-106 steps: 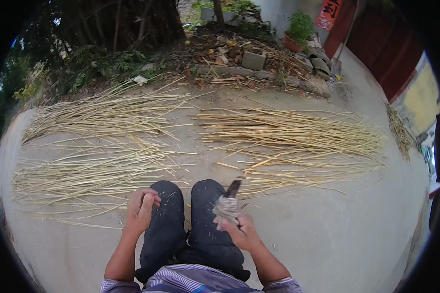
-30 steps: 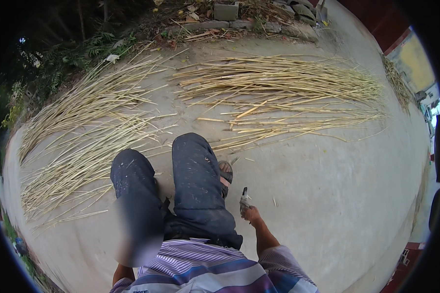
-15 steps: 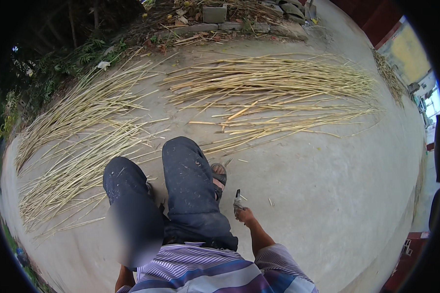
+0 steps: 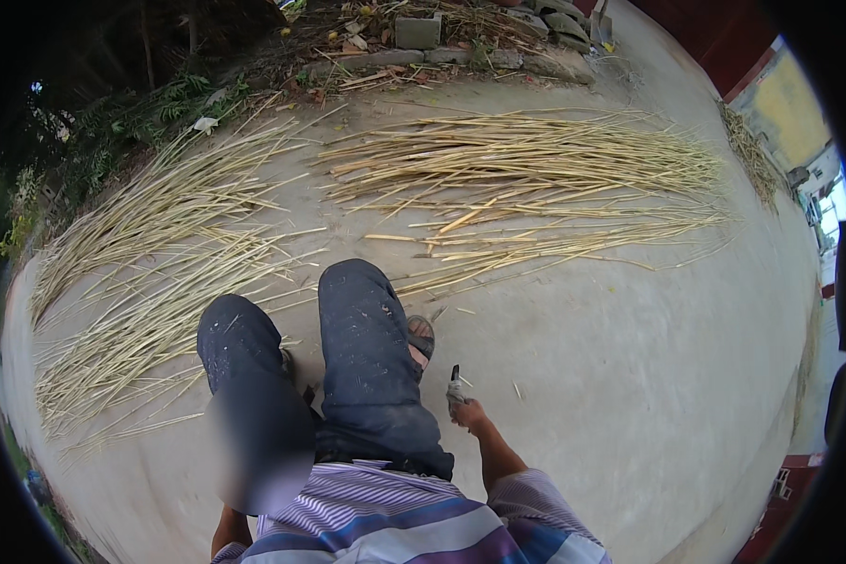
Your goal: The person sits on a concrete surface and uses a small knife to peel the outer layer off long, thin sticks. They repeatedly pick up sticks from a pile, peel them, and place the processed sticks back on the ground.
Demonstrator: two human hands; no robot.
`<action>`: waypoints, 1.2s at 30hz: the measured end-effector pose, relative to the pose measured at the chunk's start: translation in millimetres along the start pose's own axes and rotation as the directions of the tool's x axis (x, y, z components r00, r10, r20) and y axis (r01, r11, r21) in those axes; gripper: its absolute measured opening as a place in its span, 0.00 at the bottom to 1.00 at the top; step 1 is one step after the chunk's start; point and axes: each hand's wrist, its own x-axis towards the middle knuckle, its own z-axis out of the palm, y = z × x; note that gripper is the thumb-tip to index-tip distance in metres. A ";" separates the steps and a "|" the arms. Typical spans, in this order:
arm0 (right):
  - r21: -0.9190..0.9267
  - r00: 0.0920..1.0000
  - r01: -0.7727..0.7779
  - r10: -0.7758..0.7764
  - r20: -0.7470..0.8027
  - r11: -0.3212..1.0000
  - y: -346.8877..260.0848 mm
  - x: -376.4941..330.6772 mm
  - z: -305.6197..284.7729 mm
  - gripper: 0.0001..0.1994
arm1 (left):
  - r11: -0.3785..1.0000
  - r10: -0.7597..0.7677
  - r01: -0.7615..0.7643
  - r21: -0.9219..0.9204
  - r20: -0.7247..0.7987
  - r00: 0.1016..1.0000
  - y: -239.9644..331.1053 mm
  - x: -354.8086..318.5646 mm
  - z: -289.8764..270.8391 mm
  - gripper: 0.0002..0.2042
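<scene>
My right hand [image 4: 469, 414] is closed round a small knife [image 4: 455, 374], to the right of my right shoe. Its dark blade points away from me, and pale wrapping covers the handle. Of my left arm [image 4: 230, 529] only a part shows at the lower edge; a blurred patch covers the place by my left thigh, so that hand's fingers are hidden. Beyond my knees a broad layer of dry, straw-coloured stalks [image 4: 536, 155] lies across the ground. A second spread of stalks [image 4: 150, 291] fans out at the left.
My bent legs [image 4: 362, 324] and a sandal [image 4: 420, 340] stand close to the near stalk ends. A concrete block [image 4: 417, 32] sits on a low stone edging at the back. Leafy plants [image 4: 94, 150] border the far left. Small stalk scraps lie near the knife.
The view and my legs have shifted slightly. My right hand stays beside my right leg with the knife in it, and the stalks lie as before.
</scene>
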 end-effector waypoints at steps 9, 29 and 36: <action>0.228 1.000 -0.014 0.010 0.020 0.973 7.3 -3.7 -0.3 0.07 | 0.993 0.109 -0.107 0.041 -0.036 0.993 8.5 -17.0 13.6 0.17; 0.542 0.993 0.116 -0.085 -0.082 0.832 -84.3 -11.4 -28.2 0.04 | 0.944 -0.097 0.101 0.313 -0.027 0.995 109.6 65.7 -30.2 0.16; 0.310 0.906 0.407 -0.335 -0.258 0.860 -308.2 81.5 -70.3 0.07 | 0.941 0.189 -0.169 0.292 -0.043 0.981 390.6 302.6 -115.2 0.12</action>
